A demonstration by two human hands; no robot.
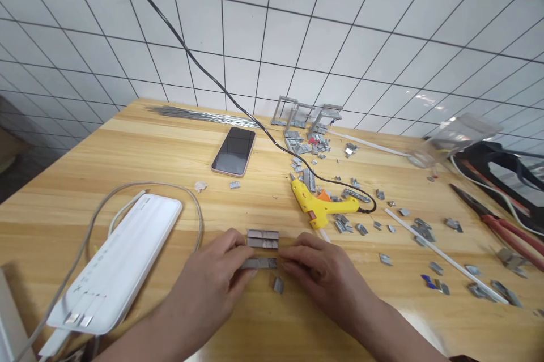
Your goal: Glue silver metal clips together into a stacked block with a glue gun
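Observation:
My left hand [215, 271] pinches the left end of a short grey strip of staples [263, 263] between thumb and fingers, low over the table. At the strip's right end, the thumb and fingers of my right hand [323, 271] are closed together. Whatever they hold, if anything, is hidden. Just beyond the strip, a wider grey ribbed block of staples [263, 239] lies between both hands. A small loose grey piece [277, 285] rests on the near side.
A yellow glue gun [321, 203] lies ahead among scattered grey pieces. Its black cord [204, 70] crosses the view. Small grey frames [325, 115] stand by the tiled wall. A phone [234, 151], white power bank [117, 263], white glue stick [442, 251] and red-handled pliers [505, 231] surround the hands.

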